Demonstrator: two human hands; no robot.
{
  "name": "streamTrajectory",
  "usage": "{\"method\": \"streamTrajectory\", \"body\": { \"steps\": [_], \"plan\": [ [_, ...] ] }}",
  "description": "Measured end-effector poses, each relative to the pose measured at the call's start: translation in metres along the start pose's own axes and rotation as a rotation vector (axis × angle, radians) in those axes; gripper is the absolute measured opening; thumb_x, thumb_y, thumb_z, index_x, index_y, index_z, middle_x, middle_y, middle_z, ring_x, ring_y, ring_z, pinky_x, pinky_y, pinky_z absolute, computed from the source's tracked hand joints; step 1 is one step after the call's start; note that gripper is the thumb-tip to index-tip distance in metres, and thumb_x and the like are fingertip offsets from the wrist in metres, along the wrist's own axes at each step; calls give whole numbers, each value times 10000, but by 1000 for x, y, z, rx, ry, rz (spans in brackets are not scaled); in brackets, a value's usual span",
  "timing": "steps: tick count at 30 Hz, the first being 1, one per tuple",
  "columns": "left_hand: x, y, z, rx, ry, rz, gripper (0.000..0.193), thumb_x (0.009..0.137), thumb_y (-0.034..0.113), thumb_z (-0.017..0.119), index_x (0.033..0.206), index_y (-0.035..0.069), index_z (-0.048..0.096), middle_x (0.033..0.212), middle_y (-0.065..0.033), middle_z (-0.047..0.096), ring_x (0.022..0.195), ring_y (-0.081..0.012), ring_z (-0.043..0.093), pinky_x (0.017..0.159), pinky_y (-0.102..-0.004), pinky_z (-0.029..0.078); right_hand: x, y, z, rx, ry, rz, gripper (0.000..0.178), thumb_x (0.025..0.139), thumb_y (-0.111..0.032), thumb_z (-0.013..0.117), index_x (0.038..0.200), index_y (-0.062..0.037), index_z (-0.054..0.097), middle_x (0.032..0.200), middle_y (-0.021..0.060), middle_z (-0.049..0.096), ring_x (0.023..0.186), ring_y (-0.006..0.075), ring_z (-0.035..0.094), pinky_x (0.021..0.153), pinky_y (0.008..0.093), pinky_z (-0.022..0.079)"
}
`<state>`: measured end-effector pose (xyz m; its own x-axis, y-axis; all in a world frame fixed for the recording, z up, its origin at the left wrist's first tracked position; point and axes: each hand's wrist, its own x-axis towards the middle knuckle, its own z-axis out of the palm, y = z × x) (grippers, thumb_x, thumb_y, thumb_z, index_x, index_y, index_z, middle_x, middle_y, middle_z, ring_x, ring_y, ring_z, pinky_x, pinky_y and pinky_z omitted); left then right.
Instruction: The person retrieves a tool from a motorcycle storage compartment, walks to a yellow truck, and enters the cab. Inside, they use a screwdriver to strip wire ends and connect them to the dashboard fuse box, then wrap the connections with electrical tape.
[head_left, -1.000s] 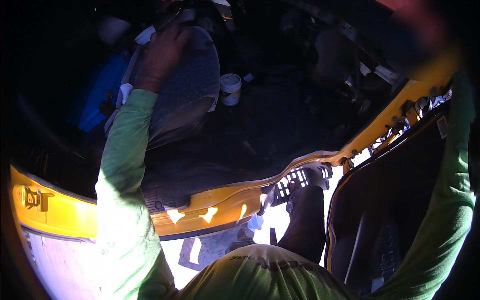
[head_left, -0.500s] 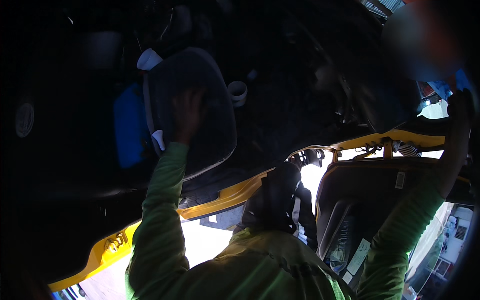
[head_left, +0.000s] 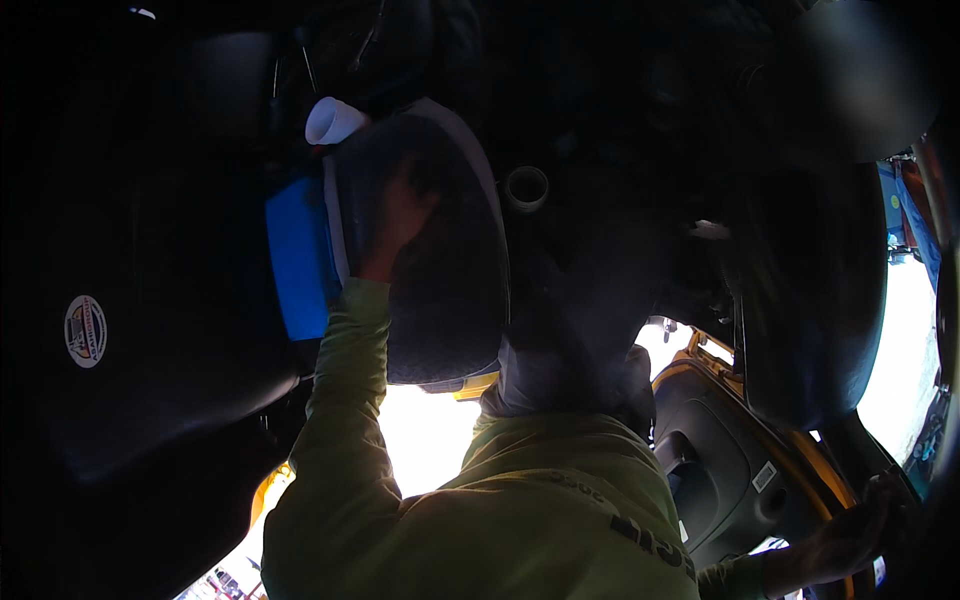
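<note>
My left hand (head_left: 405, 212) lies on top of a dark grey padded seat (head_left: 445, 290), its fingers stretched out in shadow and nothing seen in them. Against the seat's left side is a blue box-like thing (head_left: 297, 262). A white cup (head_left: 334, 121) leans tilted at its far left corner. To the right of the seat is another round white cup (head_left: 526, 189). Far out at the lower right, my right hand (head_left: 858, 528) is beside the yellow edge of a vehicle door (head_left: 715, 480). Its fingers look curled, but what they grip is too dark to make out.
A steering wheel or similar dark rounded part (head_left: 815, 300) stands at the right, poorly lit. A dark panel (head_left: 170, 330) with a round sticker (head_left: 86, 331) fills the left. Bright openings lie below the seat and at the far right.
My right hand has come down from the upper right to the door at the lower right. My body has moved further inside, while my left hand stays on the seat.
</note>
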<state>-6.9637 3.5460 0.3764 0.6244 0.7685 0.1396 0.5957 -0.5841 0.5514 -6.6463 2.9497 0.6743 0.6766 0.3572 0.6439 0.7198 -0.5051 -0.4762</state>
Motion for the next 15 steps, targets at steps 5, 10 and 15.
{"method": "streamTrajectory", "body": {
  "steps": [5, 10, 15],
  "plan": [
    [137, -42, -8, -434, -55, -572, 384, 866, 164, 743, 1181, -36, 650, 878, -138, 710, 670, -224, 690, 628, -358, 554, 28, -37, 23, 479, 361, 437, 173, 997, -236, 668, 1001, -64, 669, 981, 72, 672, 806, 211, 642, 773, 392, 536],
    [140, -56, 12, -313, -35, -617, 339, 872, 184, 758, 1127, -17, 657, 847, -125, 695, 614, -192, 673, 584, -354, 534, 49, -76, 9, 227, 110, 776, 258, 1044, -252, 607, 1095, -12, 683, 1163, 137, 683, 1066, 250, 637, 975, 400, 489],
    [134, -63, 15, -343, -74, -606, 375, 871, 222, 784, 1136, -10, 655, 904, -144, 718, 689, -222, 698, 652, -362, 553, 50, -92, -15, -48, -16, 1027, 329, 1070, -286, 565, 1180, -8, 705, 1320, 166, 701, 1305, 266, 614, 1206, 445, 353]
  ]
}}
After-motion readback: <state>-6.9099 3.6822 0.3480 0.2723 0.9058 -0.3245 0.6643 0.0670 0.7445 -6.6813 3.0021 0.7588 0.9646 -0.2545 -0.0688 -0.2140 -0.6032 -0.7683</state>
